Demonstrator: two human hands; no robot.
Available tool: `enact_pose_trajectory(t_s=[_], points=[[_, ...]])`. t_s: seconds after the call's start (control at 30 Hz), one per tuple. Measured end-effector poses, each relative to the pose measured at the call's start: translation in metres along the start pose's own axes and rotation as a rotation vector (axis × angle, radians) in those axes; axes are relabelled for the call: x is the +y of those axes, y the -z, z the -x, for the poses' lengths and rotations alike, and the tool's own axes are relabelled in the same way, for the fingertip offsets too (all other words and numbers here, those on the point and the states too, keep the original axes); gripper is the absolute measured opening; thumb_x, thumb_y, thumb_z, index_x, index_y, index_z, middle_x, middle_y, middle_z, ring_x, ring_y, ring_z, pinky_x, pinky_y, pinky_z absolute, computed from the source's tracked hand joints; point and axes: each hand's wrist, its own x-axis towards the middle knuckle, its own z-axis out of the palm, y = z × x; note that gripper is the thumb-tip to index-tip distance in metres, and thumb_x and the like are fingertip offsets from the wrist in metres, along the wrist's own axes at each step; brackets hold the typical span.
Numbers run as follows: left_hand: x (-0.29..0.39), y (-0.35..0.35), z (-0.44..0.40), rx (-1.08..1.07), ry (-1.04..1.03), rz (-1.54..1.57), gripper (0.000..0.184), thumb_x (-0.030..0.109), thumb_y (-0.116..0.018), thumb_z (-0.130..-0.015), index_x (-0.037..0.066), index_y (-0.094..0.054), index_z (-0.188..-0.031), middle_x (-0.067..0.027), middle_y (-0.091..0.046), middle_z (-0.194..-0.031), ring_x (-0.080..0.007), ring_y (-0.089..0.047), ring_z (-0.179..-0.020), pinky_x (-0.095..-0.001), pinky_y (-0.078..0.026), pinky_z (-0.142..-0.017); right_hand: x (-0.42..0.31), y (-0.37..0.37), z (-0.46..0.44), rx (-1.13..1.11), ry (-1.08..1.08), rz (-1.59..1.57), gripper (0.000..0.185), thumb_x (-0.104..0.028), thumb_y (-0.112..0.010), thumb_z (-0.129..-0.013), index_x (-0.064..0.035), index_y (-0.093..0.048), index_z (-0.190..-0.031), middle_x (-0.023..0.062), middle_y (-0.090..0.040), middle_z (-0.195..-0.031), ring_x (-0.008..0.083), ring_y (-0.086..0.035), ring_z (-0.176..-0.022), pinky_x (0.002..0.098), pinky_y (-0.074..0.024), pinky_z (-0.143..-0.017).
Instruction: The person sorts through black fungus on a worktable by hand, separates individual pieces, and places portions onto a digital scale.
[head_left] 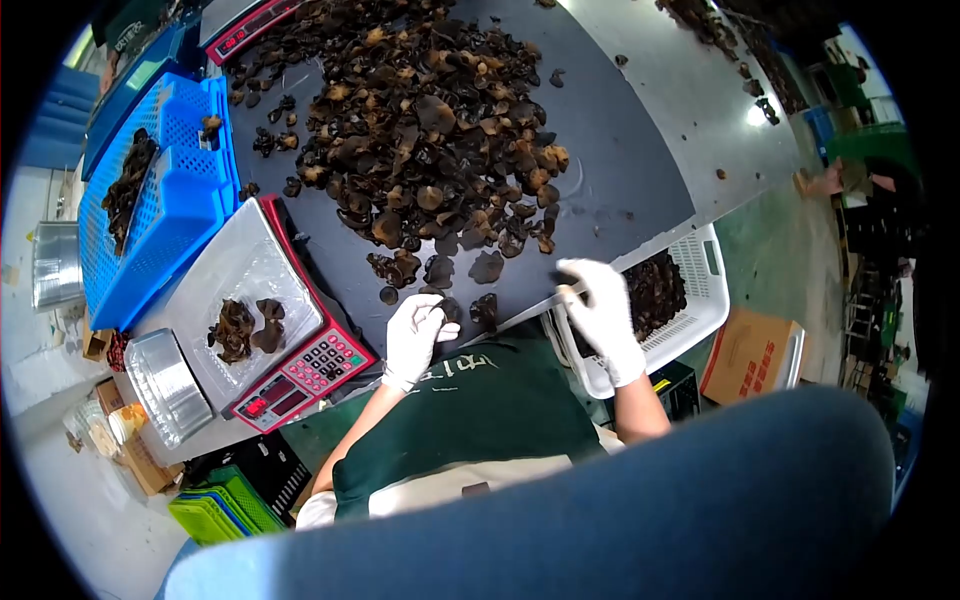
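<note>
At near edge of table (625,165), dark fungus piece (451,311) pinched in left hand (412,338); right hand (605,315) held above white basket (692,318), grip unclear; fungus heap (425,130) spread toward far edge.

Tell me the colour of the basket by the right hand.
White; the basket shows best in the head view, the only one here.
</note>
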Motion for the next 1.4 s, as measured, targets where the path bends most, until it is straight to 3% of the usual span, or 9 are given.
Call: enact_pose_trajectory(t_s=[0.13, 0.27, 0.4, 0.6, 0.73, 0.83, 1.0, 1.07, 1.4], points=[[0.001, -0.01, 0.003, 0.022, -0.137, -0.174, 0.019, 0.002, -0.057, -0.092, -0.005, -0.055, -0.11, -0.0111, -0.066, -0.092, -0.0143, -0.066, -0.075, -0.0254, -0.056, -0.069, -0.048, -0.044, -0.002, -0.273, -0.09, -0.56, 0.031, -0.016, -0.076, -0.082, -0.0031, -0.065, -0.107, 0.0026, -0.063, -0.077, 0.0074, -0.056, -0.064, 0.0223, -0.0486, -0.063], [0.009, -0.008, 0.009, 0.054, -0.283, -0.565, 0.013, 0.005, -0.068, -0.084, 0.0, -0.064, -0.095, -0.0056, -0.067, -0.076, -0.0048, -0.061, -0.067, -0.0198, -0.047, -0.061, -0.068, -0.075, -0.009, -0.517, -0.143, -0.71, 0.03, -0.023, -0.076, -0.082, -0.0013, -0.063, -0.097, -0.0013, -0.053, -0.067, 0.0055, -0.045, -0.061, 0.0235, -0.0399, -0.055], [0.009, 0.004, 0.013, -0.11, 0.052, -0.114, 0.012, 0.011, -0.069, -0.087, 0.001, -0.064, -0.091, -0.0038, -0.066, -0.075, -0.0046, -0.058, -0.065, -0.0194, -0.046, -0.06, -0.069, -0.067, -0.02, -0.741, -0.208, -0.744, 0.024, -0.018, -0.075, -0.082, -0.0005, -0.063, -0.093, -0.0001, -0.05, -0.062, 0.0061, -0.042, -0.06, 0.0252, -0.0385, -0.054], [0.017, 0.009, 0.015, -0.11, -0.051, -0.342, 0.012, 0.009, -0.07, -0.087, 0.002, -0.061, -0.086, -0.0015, -0.062, -0.073, -0.0059, -0.057, -0.063, -0.0215, -0.047, -0.058, -0.064, -0.052, -0.035, -0.472, 0.059, -0.471, 0.019, -0.001, -0.058, -0.084, -0.0019, -0.066, -0.1, 0.0061, -0.061, -0.071, 0.0087, -0.052, -0.061, 0.0239, -0.0444, -0.059], [0.014, 0.019, 0.011, -0.045, -0.014, -0.109, 0.01, 0.006, -0.067, -0.088, 0.002, -0.059, -0.086, -0.0017, -0.06, -0.07, -0.0078, -0.057, -0.064, -0.0218, -0.048, -0.062, -0.061, -0.041, -0.066, -0.421, -0.104, -0.465, 0.02, -0.001, -0.054, -0.085, -0.0014, -0.065, -0.101, 0.011, -0.068, -0.08, 0.0165, -0.062, -0.068, 0.0281, -0.0499, -0.066], [0.015, 0.023, 0.01, -0.148, -0.064, 0.108, 0.071, -0.003, -0.071, -0.081, 0.01, -0.035, -0.141, -0.0103, -0.041, -0.137, -0.019, -0.056, -0.108, -0.0305, -0.049, -0.092, -0.08, -0.047, -0.07, -0.576, 0.035, -0.382, 0.025, -0.004, -0.054, -0.085, -0.0015, -0.064, -0.108, 0.0113, -0.067, -0.083, 0.0138, -0.06, -0.07, 0.0278, -0.0499, -0.068], [0.014, 0.025, 0.004, -0.045, -0.074, 0.127, 0.029, 0.005, -0.057, -0.094, -0.001, -0.056, -0.122, -0.0073, -0.065, -0.106, -0.0134, -0.065, -0.093, -0.0255, -0.054, -0.08, -0.102, -0.079, -0.067, -0.684, 0.207, -0.428, 0.027, -0.004, -0.053, -0.087, -0.0014, -0.063, -0.112, 0.0162, -0.068, -0.09, 0.0251, -0.063, -0.074, 0.0324, -0.0519, -0.075], [0.016, 0.037, 0.001, 0.025, -0.005, 0.172, 0.024, 0.007, -0.055, -0.095, -0.001, -0.058, -0.118, -0.0089, -0.066, -0.101, -0.0146, -0.066, -0.088, -0.025, -0.055, -0.076, -0.104, -0.078, -0.09, -0.674, 0.026, -0.412, 0.024, -0.004, -0.053, -0.088, -0.0008, -0.064, -0.11, 0.0147, -0.068, -0.09, 0.0249, -0.065, -0.077, 0.0315, -0.0518, -0.074], [0.003, 0.05, -0.007, 0.03, 0.052, 0.217, 0.016, 0.01, -0.059, -0.093, 0.0, -0.059, -0.106, -0.0089, -0.065, -0.092, -0.0145, -0.066, -0.077, -0.0234, -0.055, -0.067, -0.076, -0.152, -0.169, -0.21, 0.696, 0.3, 0.016, -0.011, -0.068, -0.074, -0.0111, -0.067, -0.09, 0.0035, -0.066, -0.089, 0.0235, -0.06, -0.081, 0.035, -0.0485, -0.073]])
